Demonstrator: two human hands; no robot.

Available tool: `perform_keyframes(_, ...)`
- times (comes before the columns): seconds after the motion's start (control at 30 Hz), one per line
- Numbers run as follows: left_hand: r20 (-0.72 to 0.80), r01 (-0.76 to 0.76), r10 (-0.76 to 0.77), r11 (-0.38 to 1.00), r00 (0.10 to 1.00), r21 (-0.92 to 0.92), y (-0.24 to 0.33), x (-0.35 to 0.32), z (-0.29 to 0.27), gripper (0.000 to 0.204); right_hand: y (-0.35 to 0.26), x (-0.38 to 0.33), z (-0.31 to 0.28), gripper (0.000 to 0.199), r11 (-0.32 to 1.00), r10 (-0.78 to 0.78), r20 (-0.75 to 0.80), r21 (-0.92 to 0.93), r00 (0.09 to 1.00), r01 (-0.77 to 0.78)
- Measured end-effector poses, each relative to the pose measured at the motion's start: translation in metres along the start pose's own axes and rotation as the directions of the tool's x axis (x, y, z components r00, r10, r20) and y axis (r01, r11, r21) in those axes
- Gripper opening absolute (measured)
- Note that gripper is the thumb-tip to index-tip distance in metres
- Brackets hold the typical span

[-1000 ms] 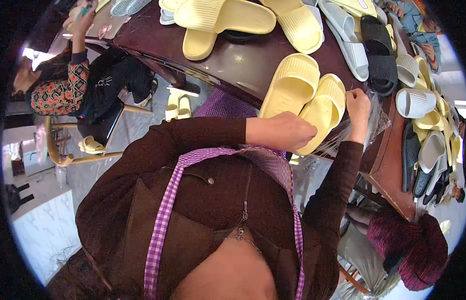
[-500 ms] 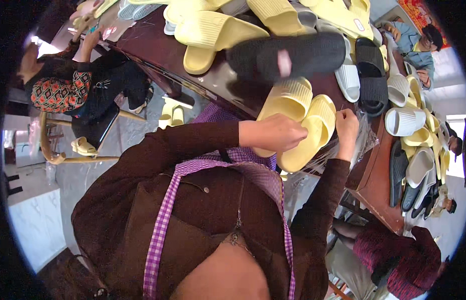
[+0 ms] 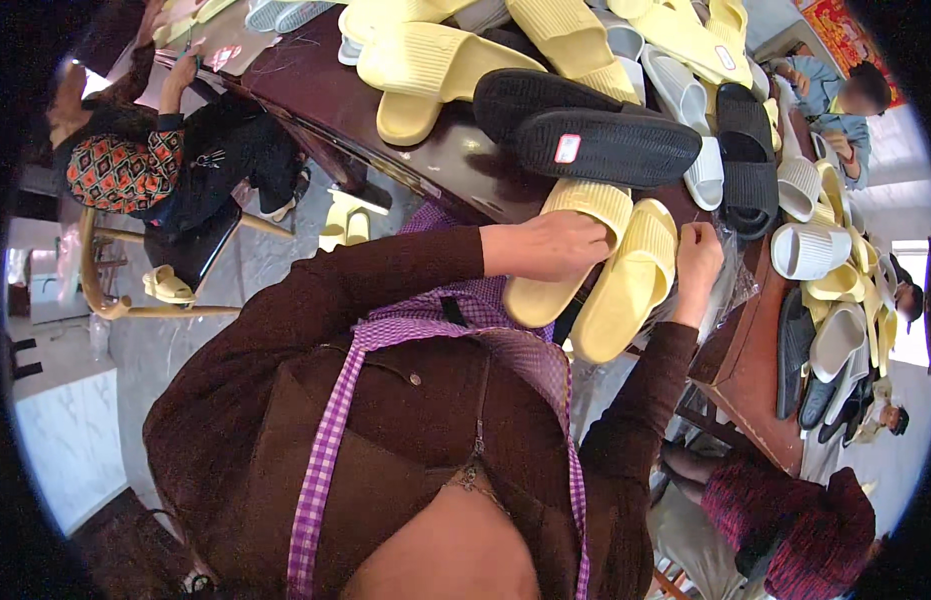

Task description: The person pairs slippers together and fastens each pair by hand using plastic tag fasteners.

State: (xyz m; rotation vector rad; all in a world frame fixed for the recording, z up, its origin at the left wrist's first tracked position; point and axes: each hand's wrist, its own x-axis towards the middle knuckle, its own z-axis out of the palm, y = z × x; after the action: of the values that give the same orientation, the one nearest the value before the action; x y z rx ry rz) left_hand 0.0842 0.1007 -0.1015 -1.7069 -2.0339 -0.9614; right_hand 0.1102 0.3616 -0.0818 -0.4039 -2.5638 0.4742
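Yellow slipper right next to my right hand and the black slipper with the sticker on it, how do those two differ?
The yellow slipper is plain pale yellow, while the black slipper is dark with a small sticker. The yellow slipper shows its strap and footbed; the black slipper shows its sole. The yellow slipper's heel points toward you, whereas the black slipper lies crosswise. Each has another of its own colour alongside.

Black slippers (image 3: pixel 625 145) newly on table (image 3: pixel 320 85)
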Motion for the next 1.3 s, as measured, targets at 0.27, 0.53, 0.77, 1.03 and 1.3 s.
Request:
perform_keyframes(0.27, 0.048, 0.118, -0.119, 0.993, 0.992, 0.026, 0.002, 0.006, 0.011, 0.011, -0.014, 0.007, 0.008, 0.014, 0.869, -0.046, 0.212, 0.490, 0.976, -0.066)
perform_keyframes(0.53, 0.183, 0.237, -0.220, 0.969, 0.958, -0.076, -0.002, 0.010, 0.013, 0.012, -0.044, 0.017, 0.018, 0.009, 0.730, -0.228, 0.467, 0.663, 0.854, -0.167)
perform_keyframes(0.77, 0.195, 0.175, -0.141, 0.971, 0.971, -0.165, 0.011, -0.001, -0.003, 0.013, -0.043, 0.011, 0.015, 0.007, 0.654, -0.249, 0.611, 0.678, 0.752, -0.335)
perform_keyframes(1.03, 0.316, 0.207, -0.149, 0.965, 0.937, -0.161, 0.013, 0.001, -0.011, 0.016, -0.053, 0.007, 0.016, 0.007, 0.690, -0.259, 0.681, 0.627, 0.685, -0.362)
perform_keyframes(1.3, 0.329, 0.260, -0.186, 0.945, 0.926, -0.197, 0.014, 0.000, -0.007, 0.020, -0.057, 0.003, 0.014, 0.008, 0.519, -0.254, 0.621, 0.735, 0.742, -0.437)
